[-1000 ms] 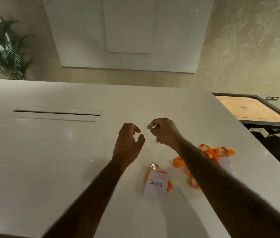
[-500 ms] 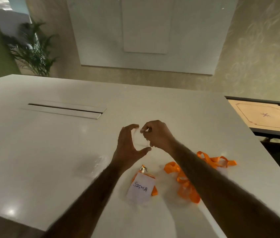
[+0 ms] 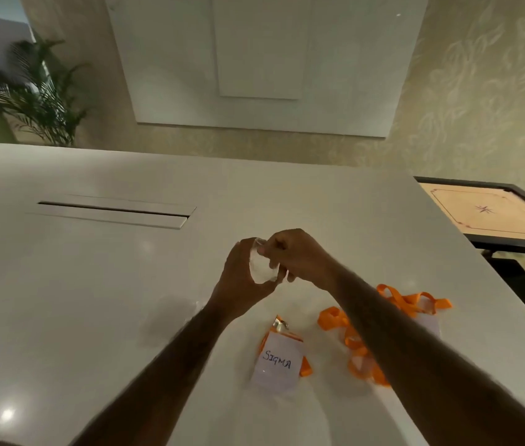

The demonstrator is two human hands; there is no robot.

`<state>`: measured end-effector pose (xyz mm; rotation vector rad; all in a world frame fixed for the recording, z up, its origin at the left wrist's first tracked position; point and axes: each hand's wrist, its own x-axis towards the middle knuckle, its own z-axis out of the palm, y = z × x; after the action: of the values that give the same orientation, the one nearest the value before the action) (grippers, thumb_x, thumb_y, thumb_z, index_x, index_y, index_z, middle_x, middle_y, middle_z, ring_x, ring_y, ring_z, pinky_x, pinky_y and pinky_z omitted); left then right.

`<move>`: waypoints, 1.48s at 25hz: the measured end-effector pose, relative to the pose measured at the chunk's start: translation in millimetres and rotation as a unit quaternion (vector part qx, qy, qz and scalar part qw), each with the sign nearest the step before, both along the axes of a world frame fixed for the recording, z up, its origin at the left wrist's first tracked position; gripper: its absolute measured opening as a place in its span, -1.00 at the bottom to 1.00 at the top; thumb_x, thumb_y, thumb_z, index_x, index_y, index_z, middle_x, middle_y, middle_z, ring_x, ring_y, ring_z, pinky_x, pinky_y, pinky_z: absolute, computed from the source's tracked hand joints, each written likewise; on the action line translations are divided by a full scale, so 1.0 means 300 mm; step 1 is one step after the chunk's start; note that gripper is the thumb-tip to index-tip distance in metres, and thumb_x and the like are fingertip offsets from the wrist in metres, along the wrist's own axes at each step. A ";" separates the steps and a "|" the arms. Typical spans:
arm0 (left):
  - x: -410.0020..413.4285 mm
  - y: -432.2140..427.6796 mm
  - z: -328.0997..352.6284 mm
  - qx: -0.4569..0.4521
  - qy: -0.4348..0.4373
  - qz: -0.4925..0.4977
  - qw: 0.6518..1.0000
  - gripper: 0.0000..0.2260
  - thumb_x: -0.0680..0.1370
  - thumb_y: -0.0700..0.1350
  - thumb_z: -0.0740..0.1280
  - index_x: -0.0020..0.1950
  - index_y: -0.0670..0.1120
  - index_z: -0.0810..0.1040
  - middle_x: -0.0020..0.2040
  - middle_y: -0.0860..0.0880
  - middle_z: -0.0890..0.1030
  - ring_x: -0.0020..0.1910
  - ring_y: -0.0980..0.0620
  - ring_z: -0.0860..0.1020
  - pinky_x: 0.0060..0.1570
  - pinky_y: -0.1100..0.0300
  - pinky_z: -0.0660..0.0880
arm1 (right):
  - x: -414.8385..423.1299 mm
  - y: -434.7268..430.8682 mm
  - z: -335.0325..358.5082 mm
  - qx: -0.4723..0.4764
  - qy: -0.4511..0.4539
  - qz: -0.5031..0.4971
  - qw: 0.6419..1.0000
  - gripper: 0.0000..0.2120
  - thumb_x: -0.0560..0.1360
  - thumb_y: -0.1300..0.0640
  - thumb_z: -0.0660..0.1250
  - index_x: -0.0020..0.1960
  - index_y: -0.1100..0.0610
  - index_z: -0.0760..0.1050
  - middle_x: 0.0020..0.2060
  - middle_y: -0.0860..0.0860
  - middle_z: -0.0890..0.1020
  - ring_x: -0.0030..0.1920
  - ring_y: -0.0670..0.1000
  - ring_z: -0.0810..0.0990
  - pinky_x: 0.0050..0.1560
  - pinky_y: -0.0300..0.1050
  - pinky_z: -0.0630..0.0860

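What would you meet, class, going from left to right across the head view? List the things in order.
potted plant → table slot → left hand → clear sleeve held by both hands → right hand → orange lanyards → carrom board

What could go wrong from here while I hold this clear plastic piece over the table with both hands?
1. The clear plastic piece is pinched only at its edges by the left hand and the right hand. It looks thin and slick, so it may slip or crease.
2. The right forearm crosses over the orange lanyards, so pulling back could drag them toward the edge of the table.
3. The SIGMA card lies loose near the arms and could get nudged.
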<state>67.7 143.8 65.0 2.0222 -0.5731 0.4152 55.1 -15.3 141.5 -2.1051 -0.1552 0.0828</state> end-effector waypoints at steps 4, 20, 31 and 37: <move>0.018 0.051 -0.027 0.017 0.000 0.007 1.000 -0.41 0.33 0.01 0.58 0.26 0.03 0.39 0.19 0.12 0.51 0.24 0.05 0.49 0.28 -0.01 0.46 | 0.009 -0.059 -0.018 0.084 0.009 -0.087 0.993 -0.83 0.60 0.17 0.26 -0.03 0.20 0.61 -0.23 0.12 0.63 -0.36 0.06 0.61 -0.35 -0.05 0.51; 0.018 0.069 -0.033 0.015 0.012 0.015 1.000 -0.43 0.33 0.06 0.55 0.25 0.03 0.39 0.21 0.15 0.51 0.24 0.01 0.50 0.28 -0.11 0.44 | -0.088 0.011 -0.258 -0.432 0.069 0.267 0.859 -0.34 0.35 0.11 0.60 0.36 0.08 0.39 0.18 0.12 0.42 0.21 0.15 0.43 -0.01 -0.11 0.38; 0.014 0.064 -0.037 0.032 0.007 0.022 0.999 -0.39 0.33 0.09 0.54 0.28 0.01 0.38 0.21 0.11 0.51 0.23 0.00 0.50 0.27 -0.12 0.45 | -0.108 0.014 -0.273 -0.391 0.100 0.279 0.871 -0.32 0.31 -0.02 0.62 0.33 0.00 0.39 0.13 0.05 0.42 0.13 0.10 0.46 0.06 0.01 0.54; 0.017 0.068 -0.038 0.038 0.011 0.023 0.999 -0.40 0.33 0.08 0.55 0.28 0.03 0.37 0.20 0.14 0.50 0.23 0.03 0.49 0.28 -0.10 0.45 | -0.128 -0.002 -0.314 -0.340 0.054 0.268 0.900 -0.49 0.35 0.07 0.59 0.22 0.12 0.50 0.02 0.01 0.44 -0.03 -0.02 0.41 -0.21 -0.21 0.37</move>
<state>72.7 164.2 53.6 2.1133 -0.5355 0.4035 16.6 -16.1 47.3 -2.6808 -0.7276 0.6673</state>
